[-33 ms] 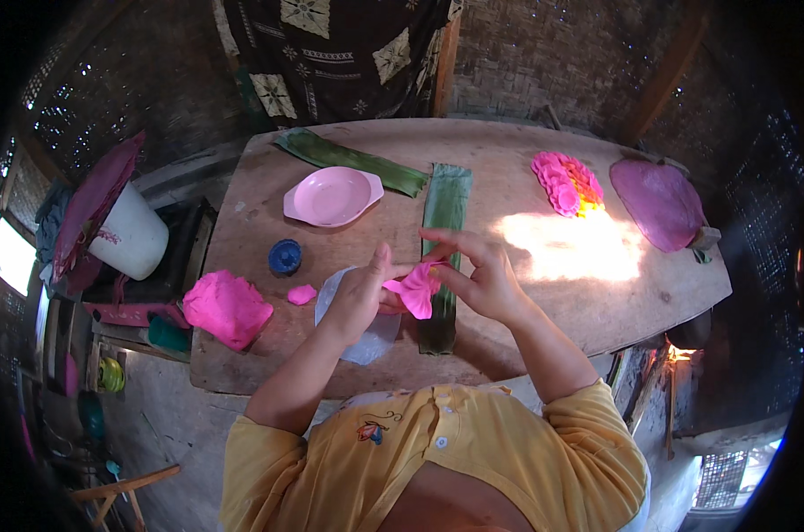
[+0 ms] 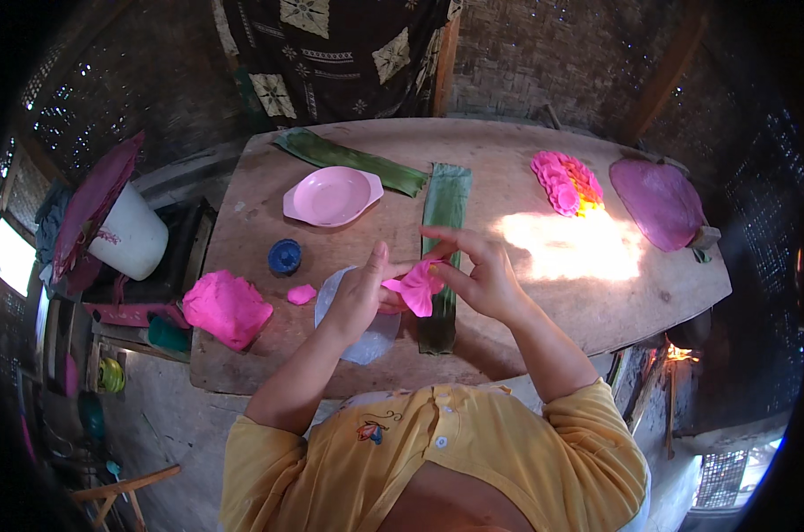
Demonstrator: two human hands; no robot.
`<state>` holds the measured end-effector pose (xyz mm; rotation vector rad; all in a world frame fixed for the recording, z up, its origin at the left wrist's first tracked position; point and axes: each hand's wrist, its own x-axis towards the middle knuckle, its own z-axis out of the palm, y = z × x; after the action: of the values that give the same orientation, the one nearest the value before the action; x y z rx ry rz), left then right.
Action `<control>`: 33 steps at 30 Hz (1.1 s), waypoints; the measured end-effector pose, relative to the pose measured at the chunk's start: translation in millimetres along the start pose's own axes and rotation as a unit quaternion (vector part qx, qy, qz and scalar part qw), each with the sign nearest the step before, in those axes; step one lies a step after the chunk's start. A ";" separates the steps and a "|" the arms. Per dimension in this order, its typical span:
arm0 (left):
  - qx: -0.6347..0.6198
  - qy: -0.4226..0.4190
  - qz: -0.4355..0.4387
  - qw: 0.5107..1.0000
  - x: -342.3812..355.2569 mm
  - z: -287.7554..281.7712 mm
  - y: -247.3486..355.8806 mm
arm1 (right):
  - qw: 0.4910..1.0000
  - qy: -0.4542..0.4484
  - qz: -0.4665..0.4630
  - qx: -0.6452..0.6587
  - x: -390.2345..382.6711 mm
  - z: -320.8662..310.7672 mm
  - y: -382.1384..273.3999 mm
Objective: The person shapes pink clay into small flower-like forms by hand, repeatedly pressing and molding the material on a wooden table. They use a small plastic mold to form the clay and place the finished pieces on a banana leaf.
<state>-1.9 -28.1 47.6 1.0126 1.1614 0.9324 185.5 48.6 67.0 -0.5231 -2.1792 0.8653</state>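
My left hand point(image 2: 363, 297) and my right hand point(image 2: 486, 279) hold a thin, ruffled pink dough-like piece point(image 2: 418, 288) between their fingers, left thumb raised, right index finger extended. Beneath them lie an upright green leaf strip point(image 2: 441, 199) and a clear plastic sheet point(image 2: 366, 346). To the left are a pink lump point(image 2: 227, 310), a small pink piece point(image 2: 302, 293) and a blue fluted cup point(image 2: 285, 256). Farther back are a pale pink dish point(image 2: 335, 195) and a second leaf strip point(image 2: 340, 152).
The wooden table point(image 2: 544, 319) carries pink and yellow flower shapes point(image 2: 566, 182) and a purple flat piece point(image 2: 655, 204) on the right. Left stand a white bucket point(image 2: 136, 230) and a stove-like appliance point(image 2: 127, 310). A small fire point(image 2: 681, 353) burns at lower right; patterned cloth hangs behind.
The pink piece between my fingers has shifted very slightly upward; everything else looks the same.
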 end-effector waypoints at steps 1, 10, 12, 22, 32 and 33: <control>-0.009 0.000 0.033 0.999 0.8 0.5 -0.8 | 1.000 0.004 0.023 -0.010 0.4 -0.1 1.7; -0.084 0.060 0.118 0.988 3.8 -2.2 -0.7 | 0.942 0.150 0.282 0.107 15.8 -31.9 74.2; -0.089 0.065 0.119 0.987 2.8 -5.4 -2.4 | 0.925 0.185 0.313 0.110 14.3 -44.2 96.1; -0.149 0.070 0.121 0.979 -3.0 -21.5 -12.7 | 0.852 0.304 0.415 0.100 -36.9 -84.0 197.5; -0.166 0.089 0.093 0.978 -10.7 -33.4 -17.5 | 0.899 0.223 0.174 -0.335 -88.7 -86.8 270.8; -0.165 0.097 0.095 0.977 -12.9 -35.8 -17.3 | 0.872 0.200 0.176 -0.410 -87.0 -83.8 265.7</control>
<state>-38.2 -40.4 30.9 0.7832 1.0356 1.3522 332.1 216.7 -121.2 -1.4074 -1.9957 -0.0817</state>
